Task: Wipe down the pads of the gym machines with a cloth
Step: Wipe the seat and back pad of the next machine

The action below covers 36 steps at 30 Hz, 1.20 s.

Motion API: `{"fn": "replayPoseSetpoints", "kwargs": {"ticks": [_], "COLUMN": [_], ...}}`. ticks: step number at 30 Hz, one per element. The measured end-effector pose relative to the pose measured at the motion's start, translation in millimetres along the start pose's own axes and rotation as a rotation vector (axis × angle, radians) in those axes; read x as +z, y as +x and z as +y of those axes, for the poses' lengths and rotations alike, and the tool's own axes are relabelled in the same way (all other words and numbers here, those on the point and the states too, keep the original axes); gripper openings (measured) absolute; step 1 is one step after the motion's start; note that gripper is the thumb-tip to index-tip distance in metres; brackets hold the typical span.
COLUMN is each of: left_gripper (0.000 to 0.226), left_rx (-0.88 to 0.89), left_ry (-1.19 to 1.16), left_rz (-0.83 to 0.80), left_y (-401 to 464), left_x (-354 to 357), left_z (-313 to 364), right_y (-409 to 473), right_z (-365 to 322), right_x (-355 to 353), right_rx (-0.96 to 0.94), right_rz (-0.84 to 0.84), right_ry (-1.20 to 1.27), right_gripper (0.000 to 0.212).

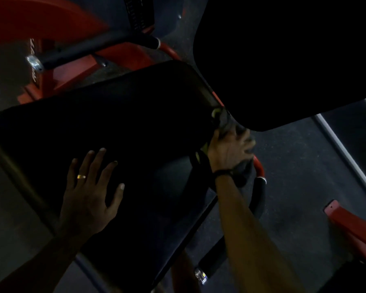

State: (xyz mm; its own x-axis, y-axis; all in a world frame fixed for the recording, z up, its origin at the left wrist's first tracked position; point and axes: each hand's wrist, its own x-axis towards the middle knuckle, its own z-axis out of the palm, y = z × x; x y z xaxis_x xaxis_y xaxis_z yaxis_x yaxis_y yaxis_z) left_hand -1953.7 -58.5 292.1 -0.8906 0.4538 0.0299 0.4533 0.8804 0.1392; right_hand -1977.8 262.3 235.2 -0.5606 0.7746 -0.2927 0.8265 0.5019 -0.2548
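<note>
**gymrat22:** What step is this?

**wipedown_guy:** Mid-wipe, I'd say. Right hand (230, 151) bunches the dark cloth (242, 174) at the seat pad's (135, 123) far edge, right by the back pad (283, 60). Left hand (91, 191) lies flat on the seat, fingers spread, holding nothing.

**gymrat22:** Next?

**wipedown_guy:** Probably dragging the cloth across the seat, pressing evenly.

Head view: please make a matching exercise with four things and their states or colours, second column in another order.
1. left hand
2. right hand
3. ring
4. machine frame

a. red
b. gold
c. flat on the seat pad, fingers spread
d. gripping the dark cloth at the pad's edge

Pairs: 1-c, 2-d, 3-b, 4-a
</note>
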Motion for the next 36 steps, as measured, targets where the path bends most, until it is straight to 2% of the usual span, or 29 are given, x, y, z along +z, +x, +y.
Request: {"fn": "replayPoseSetpoints", "kwargs": {"ticks": [2,4,6,7,10,13,16,18,21,24,26,31,33,36], "left_gripper": [0.055,0.055,0.055,0.056,0.055,0.054,0.054,0.054,0.056,0.057,0.055,0.056,0.055,0.055], "left_rx": [0.0,0.002,0.0,-0.001,0.004,-0.005,0.004,0.006,-0.005,-0.02,-0.015,-0.017,-0.018,-0.027], "left_ry": [0.01,0.011,0.022,0.024,0.009,0.001,0.001,0.011,-0.001,-0.011,-0.014,-0.018,-0.017,-0.03], "left_rz": [0.0,0.0,0.0,0.002,0.004,0.002,0.014,0.019,0.001,-0.011,-0.008,-0.023,-0.021,-0.015], "left_y": [-1.6,0.1,0.8,0.8,0.4,-0.8,-0.3,-0.9,-0.1,1.0,0.7,-0.1,-0.5,0.5], "left_x": [1.0,0.2,-1.4,-1.9,-1.6,-0.3,1.3,1.0,-0.9,-2.1,-2.8,-1.7,-2.0,-3.3], "left_z": [-0.8,0.2,0.9,1.1,0.7,-0.4,-0.7,-1.8,-1.6,-1.7,-0.7,-1.5,-1.3,-0.3], "right_y": [-15.2,-81.8,-162.3,-184.8,-140.3,-35.5,24.9,11.3,-94.0,-162.0,-128.5,-11.7,-9.6,-63.2], "right_z": [-18.2,-12.7,16.8,32.9,63.4,46.9,26.8,31.2,49.7,62.8,62.4,47.0,47.8,58.4], "right_x": [10.4,6.2,-7.9,-14.8,-9.5,-0.8,0.4,-2.5,-5.8,-8.5,-7.1,-12.0,-18.4,-19.4], "right_rx": [-0.112,-0.403,-0.615,-0.651,-0.558,-0.335,-0.175,-0.204,-0.31,-0.32,-0.315,-0.02,-0.014,-0.121], "right_rz": [0.053,0.072,-0.081,-0.126,-0.092,0.006,0.001,0.019,0.061,-0.036,-0.039,0.035,0.045,0.035], "right_ry": [-0.049,-0.081,-0.089,-0.089,-0.03,-0.002,0.016,0.02,0.023,0.124,0.157,0.204,0.241,0.255], "right_gripper": [0.059,0.06,0.063,0.067,0.064,0.056,0.061,0.062,0.061,0.062,0.062,0.066,0.066,0.061]}}
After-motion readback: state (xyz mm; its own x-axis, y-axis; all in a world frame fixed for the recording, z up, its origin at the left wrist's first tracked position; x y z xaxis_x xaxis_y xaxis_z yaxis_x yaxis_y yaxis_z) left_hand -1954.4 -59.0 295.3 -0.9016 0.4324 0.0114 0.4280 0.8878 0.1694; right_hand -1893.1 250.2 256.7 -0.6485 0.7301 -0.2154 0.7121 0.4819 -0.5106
